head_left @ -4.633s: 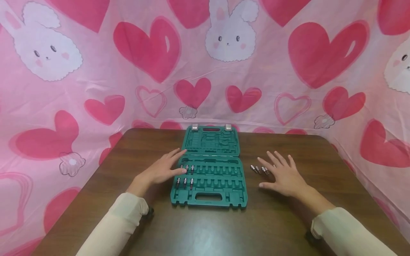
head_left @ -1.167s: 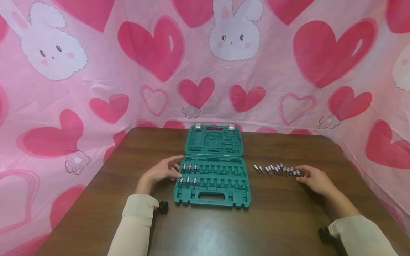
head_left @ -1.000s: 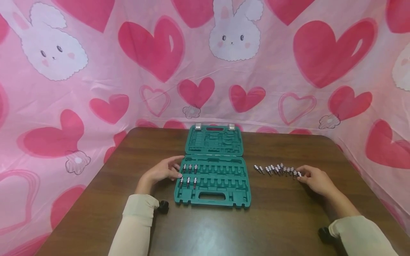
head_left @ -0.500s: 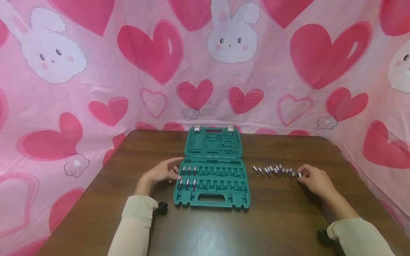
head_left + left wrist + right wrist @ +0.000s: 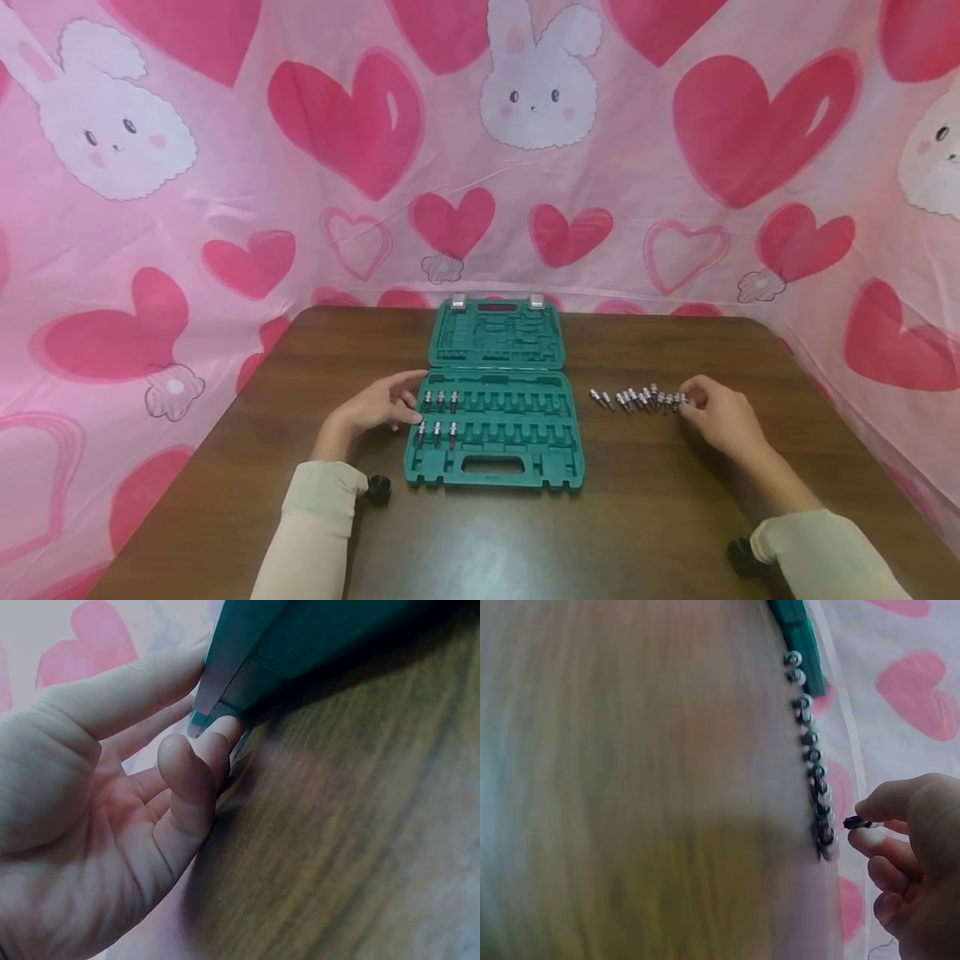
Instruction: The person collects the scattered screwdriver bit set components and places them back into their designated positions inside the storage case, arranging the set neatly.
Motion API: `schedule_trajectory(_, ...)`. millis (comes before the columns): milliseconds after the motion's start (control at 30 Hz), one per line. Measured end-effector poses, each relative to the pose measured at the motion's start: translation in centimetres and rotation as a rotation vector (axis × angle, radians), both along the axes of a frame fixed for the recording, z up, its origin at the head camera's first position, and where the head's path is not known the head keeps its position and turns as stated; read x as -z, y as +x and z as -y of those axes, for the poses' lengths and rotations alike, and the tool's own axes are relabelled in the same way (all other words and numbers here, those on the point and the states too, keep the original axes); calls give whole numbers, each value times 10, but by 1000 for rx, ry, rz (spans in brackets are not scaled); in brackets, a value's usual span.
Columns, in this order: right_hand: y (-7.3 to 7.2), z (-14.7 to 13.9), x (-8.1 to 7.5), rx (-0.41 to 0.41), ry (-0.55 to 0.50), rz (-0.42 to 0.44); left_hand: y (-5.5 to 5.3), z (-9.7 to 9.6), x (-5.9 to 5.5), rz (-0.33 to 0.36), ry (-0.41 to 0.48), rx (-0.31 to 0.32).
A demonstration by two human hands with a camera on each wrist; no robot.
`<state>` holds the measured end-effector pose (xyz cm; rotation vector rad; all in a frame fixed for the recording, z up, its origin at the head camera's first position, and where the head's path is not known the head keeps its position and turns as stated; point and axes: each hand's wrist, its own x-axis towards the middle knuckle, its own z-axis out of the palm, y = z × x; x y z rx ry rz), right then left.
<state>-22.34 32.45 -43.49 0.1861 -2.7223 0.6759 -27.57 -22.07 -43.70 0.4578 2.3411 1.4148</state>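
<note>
My bare left hand (image 5: 372,406), well in from the left edge of the brown wood-grain desk (image 5: 495,542), is half open, thumb and forefinger spread against the left side of the open green plastic case (image 5: 552,463); it seems to steady the case, and I cannot tell whether the lower fingers grip it. The case lies about midway between the desk's left and right edges, its moulded green lid (image 5: 495,337) laid back toward the far edge. At its left end sit six silver-and-dark metal socket bits (image 5: 442,400), three in each row, silver ends toward the lid; the recesses to their right show no bits. Right of the case, a row of loose silver-and-dark metal bits (image 5: 645,396) runs toward the desk's right edge, the first two slightly apart from the rest. At the row's right end my bare right hand (image 5: 723,421) is nearly closed, thumb and forefinger pinching one small dark-tipped bit (image 5: 859,823), the other fingers curled. I judge the step in hand to be picking up that single bit; the next move calls for lifting it clear of its neighbours without nudging them, the pinch kept firm, the case held still.
</note>
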Motion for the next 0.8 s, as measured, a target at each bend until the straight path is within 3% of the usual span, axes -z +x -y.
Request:
schedule_trajectory(267, -3, 21, 2, -3, -65, -49, 3, 4, 2, 4, -11, -21)
schedule_trajectory(800, -3, 51, 1, -42, -137, -50, 0, 0, 2, 3, 2, -7)
